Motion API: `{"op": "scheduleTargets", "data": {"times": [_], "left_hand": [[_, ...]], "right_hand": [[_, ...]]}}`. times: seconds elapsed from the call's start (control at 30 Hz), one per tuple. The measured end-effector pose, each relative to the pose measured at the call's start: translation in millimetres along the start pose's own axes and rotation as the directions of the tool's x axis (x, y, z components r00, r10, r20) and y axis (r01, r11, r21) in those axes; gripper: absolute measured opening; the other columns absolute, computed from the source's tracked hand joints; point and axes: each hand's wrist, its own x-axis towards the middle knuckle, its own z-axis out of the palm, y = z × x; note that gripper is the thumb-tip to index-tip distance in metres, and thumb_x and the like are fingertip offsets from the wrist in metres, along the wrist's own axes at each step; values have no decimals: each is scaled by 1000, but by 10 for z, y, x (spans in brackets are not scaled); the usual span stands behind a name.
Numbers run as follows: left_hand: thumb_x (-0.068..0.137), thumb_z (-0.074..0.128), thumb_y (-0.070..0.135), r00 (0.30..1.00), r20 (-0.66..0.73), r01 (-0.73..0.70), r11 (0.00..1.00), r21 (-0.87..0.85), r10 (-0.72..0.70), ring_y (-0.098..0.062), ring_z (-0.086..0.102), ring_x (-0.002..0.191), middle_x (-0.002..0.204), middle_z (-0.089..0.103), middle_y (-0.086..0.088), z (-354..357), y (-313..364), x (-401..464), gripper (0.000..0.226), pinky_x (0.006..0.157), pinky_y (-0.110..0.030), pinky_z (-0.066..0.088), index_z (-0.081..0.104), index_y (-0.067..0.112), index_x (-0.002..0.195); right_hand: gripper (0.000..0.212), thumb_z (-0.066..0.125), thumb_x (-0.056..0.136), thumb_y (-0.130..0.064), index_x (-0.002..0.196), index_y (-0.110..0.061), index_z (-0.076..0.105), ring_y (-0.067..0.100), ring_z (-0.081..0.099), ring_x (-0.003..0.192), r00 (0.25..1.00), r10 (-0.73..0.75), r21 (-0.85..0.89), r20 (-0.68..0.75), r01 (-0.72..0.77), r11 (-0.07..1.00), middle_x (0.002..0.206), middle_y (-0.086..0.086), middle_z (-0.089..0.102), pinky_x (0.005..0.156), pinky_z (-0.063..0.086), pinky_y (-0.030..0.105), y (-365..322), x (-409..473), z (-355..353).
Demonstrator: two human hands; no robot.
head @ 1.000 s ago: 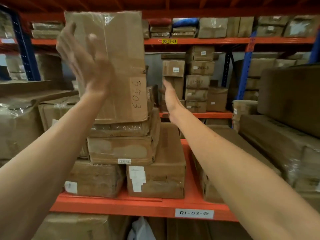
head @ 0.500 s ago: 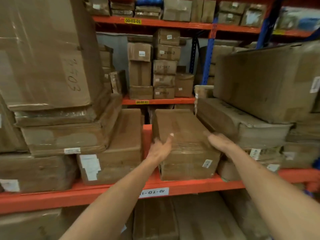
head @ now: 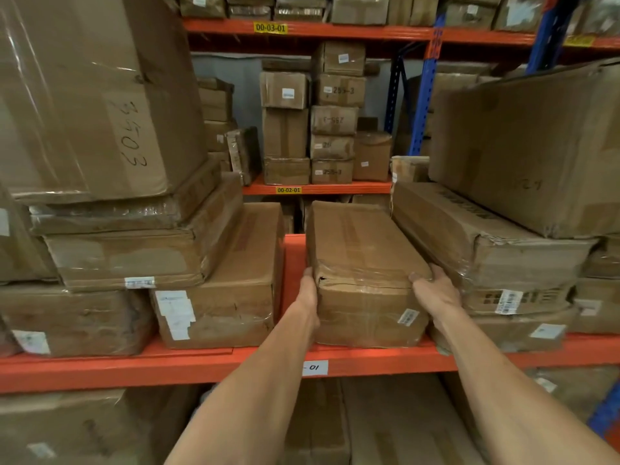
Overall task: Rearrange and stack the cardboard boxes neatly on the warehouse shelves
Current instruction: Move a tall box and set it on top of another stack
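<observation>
A long plastic-wrapped cardboard box [head: 362, 263] lies lengthwise on the orange shelf [head: 201, 364], its barcode end facing me. My left hand [head: 308, 293] clasps its near left corner, and my right hand [head: 434, 292] clasps its near right corner. To its left is a similar long box [head: 235, 290], with a strip of bare shelf between them. On the far left a tall box marked 35503 [head: 100, 105] stands on a pile of flat boxes [head: 134, 250].
Flat wrapped boxes [head: 486, 243] press against the held box's right side, with a big carton [head: 536, 146] on top. A rear shelf [head: 318, 188] carries stacked small boxes. More boxes fill the shelf below [head: 369, 424]. A blue upright [head: 424, 95] stands at the back right.
My hands left the tall box on the left, dropped to the long box in the middle and closed on its near corners. The view swung right and down.
</observation>
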Motion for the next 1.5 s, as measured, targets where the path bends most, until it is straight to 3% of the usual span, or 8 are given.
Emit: {"op": "scheduleTargets", "data": {"times": [0.23, 0.37, 0.47, 0.67, 0.83, 1.0, 1.37, 1.5], "left_hand": [[59, 71, 90, 996, 63, -79, 986, 147, 70, -35, 73, 108, 127, 71, -19, -116, 433, -142, 118, 95, -52, 57, 57, 12, 145], [67, 60, 93, 954, -48, -208, 769, 604, 296, -35, 58, 129, 149, 53, -16, 43, 1103, -424, 125, 109, -43, 45, 33, 12, 159], [74, 42, 96, 903, -93, -118, 451, 885, 418, -39, 46, 140, 158, 42, -18, 32, 1344, -485, 121, 118, -47, 35, 35, 11, 159], [72, 29, 101, 799, -226, 151, 178, 972, 558, -45, 35, 143, 162, 27, -25, -96, 1158, -456, 119, 112, -53, 34, 30, 22, 161], [73, 25, 99, 813, -143, 167, 9, 986, 564, -45, 29, 147, 166, 22, -23, -21, 1163, -331, 120, 112, -55, 32, 24, 20, 163], [81, 18, 93, 787, 22, -34, 7, 999, 617, -41, 19, 155, 173, 2, -13, -245, 1073, -220, 112, 119, -58, 20, 14, 18, 164], [88, 14, 89, 805, 63, -52, -36, 998, 590, -40, 20, 155, 173, 3, -12, -237, 1062, -345, 105, 118, -52, 26, 19, 18, 164], [90, 20, 87, 857, 95, -122, 21, 992, 507, -39, 21, 155, 173, 8, -11, -325, 1209, -382, 99, 123, -56, 25, 19, 22, 165]], "right_hand": [[63, 61, 99, -35, 159, -33, 42, 37, 59, 123, 993, 112, 399, 27, -114, 910, 148, 8, 58, 86, 57, 49, 55, 68, 108], [44, 50, 102, -31, 144, -20, 59, 35, 69, 106, 943, 256, 585, 212, -332, 740, 128, 10, 70, 64, 59, 43, 86, -104, 465], [39, 44, 103, -29, 131, -15, 68, 37, 74, 100, 888, 271, 622, 372, -455, 637, 113, 15, 78, 75, 64, 51, 169, -329, 972], [45, 30, 107, -29, 128, -16, 67, 31, 70, 102, 861, 314, 487, 399, -489, 724, 115, 12, 75, 73, 59, 41, 118, -612, 1476], [73, 13, 111, -59, 162, -14, 38, 34, 27, 158, 898, 335, 213, 286, -400, 891, 170, 18, 32, 128, 19, 46, 12, -428, 1253], [75, 29, 103, -72, 140, -20, 67, 34, 68, 124, 877, 51, 602, 477, -369, 708, 133, 15, 73, 110, 51, 54, -405, -370, 1303], [54, 34, 105, -53, 127, -22, 73, 27, 74, 101, 906, 90, 464, 413, -295, 835, 111, 7, 80, 72, 56, 32, -444, -459, 1127], [55, 41, 99, -55, 126, -19, 74, 31, 69, 115, 928, 77, 421, 364, -237, 876, 125, 9, 76, 99, 56, 45, -588, -367, 975]]}}
